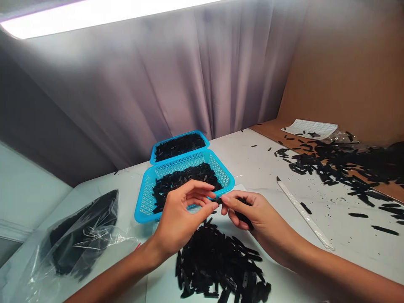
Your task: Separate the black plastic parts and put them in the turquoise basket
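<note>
My right hand [249, 209] curls around several small black strips [243, 219], which show along its palm and below the fingers. Its thumb and forefinger pinch one more short black strip [218, 201], pointing left. At the other end of that strip is my left hand [189, 206], its thumb and a fingertip closed on it while the forefinger arches above. Directly beneath both hands lies a loose pile of black strips [217, 261]. Just behind the left hand stands a blue plastic basket [144, 202] partly filled with similar black strips.
A second blue basket [206, 141] of black strips stands behind the first. On the left lies a clear plastic bag [85, 235] with black contents. To the right are a thin white-handled blade [304, 212], scattered black strips [331, 164] and a sheet of gridded paper [311, 127].
</note>
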`<state>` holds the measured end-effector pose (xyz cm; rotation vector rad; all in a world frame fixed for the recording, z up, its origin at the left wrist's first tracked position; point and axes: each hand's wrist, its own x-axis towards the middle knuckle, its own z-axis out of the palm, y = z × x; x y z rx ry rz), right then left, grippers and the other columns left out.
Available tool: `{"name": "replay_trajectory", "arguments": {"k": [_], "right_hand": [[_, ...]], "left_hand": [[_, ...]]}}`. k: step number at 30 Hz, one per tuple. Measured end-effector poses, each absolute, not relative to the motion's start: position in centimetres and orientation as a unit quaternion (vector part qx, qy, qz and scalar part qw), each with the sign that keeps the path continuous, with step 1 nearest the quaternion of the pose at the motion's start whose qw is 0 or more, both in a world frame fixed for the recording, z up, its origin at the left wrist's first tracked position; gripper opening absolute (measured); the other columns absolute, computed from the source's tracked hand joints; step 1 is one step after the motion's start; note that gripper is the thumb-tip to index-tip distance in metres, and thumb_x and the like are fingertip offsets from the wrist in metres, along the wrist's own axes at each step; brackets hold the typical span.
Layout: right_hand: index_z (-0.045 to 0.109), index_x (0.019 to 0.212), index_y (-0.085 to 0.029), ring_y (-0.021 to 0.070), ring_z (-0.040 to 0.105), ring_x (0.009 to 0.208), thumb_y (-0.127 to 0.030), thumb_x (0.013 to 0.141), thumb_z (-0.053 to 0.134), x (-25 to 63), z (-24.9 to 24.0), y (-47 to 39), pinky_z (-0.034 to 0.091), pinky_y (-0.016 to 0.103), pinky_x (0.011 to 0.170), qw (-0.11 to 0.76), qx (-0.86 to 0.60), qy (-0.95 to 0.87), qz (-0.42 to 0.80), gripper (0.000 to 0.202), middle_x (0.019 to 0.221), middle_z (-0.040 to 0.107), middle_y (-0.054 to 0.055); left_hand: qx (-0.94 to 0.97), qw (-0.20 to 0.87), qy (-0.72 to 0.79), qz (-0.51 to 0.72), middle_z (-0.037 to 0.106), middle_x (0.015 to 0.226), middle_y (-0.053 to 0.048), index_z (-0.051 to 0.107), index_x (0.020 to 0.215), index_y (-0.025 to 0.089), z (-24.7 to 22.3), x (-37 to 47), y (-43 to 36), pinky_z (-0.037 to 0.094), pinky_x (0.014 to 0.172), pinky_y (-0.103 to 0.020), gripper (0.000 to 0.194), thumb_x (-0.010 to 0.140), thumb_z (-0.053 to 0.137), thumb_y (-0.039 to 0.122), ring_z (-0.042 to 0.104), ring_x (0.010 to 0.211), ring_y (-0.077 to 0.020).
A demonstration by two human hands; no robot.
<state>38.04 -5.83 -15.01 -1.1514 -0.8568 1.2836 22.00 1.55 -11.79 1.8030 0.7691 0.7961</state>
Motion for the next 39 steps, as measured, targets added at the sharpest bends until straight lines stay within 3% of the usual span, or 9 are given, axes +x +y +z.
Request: {"name": "replay_trajectory", "arguments": {"k": [9,23,29,39], "right_hand": [[0.070,0.068,-0.016,0.0096,0.032,0.050,-0.048,0.084,0.069,38.25,-14.99,-5.85,0.021,0.028,0.050,0.577,-0.491,-0.378,0.532,0.036,0.053,0.049,-0.002],[0.071,0.069,-0.017,0.0115,0.041,0.052,-0.046,0.085,0.069,38.24,-14.95,-5.90,0.026,0.027,0.048,0.554,-0.504,-0.418,0.514,0.033,0.053,0.051,-0.002],[0.071,0.068,-0.017,0.0113,0.038,0.051,-0.046,0.083,0.070,38.30,-14.70,-5.83,0.024,0.027,0.048,0.565,-0.510,-0.403,0.508,0.032,0.053,0.050,-0.002],[0.071,0.068,-0.017,0.0112,0.037,0.051,-0.047,0.087,0.066,38.23,-14.79,-6.00,0.024,0.028,0.048,0.559,-0.500,-0.419,0.512,0.035,0.054,0.050,-0.001]], "left_hand": [[0.749,0.478,0.314,0.335,0.074,0.087,-0.003,0.072,0.094,0.017,-11.68,21.88,1.58,0.060,0.077,-0.027,0.018,0.078,0.077,0.021,0.070,0.078,-0.0152],[0.692,0.564,0.326,0.312,0.074,0.086,-0.005,0.070,0.093,0.015,-11.75,21.81,2.01,0.059,0.077,-0.027,0.025,0.073,0.081,0.022,0.070,0.079,-0.0153],[0.688,0.569,0.326,0.311,0.072,0.084,-0.003,0.071,0.098,0.016,-11.61,21.76,2.24,0.058,0.073,-0.026,0.020,0.084,0.073,0.030,0.067,0.073,-0.0132],[0.686,0.591,0.319,0.280,0.070,0.072,-0.002,0.074,0.083,0.015,-11.47,21.86,2.27,0.052,0.066,-0.021,0.013,0.081,0.076,0.027,0.063,0.069,-0.0110]]}}
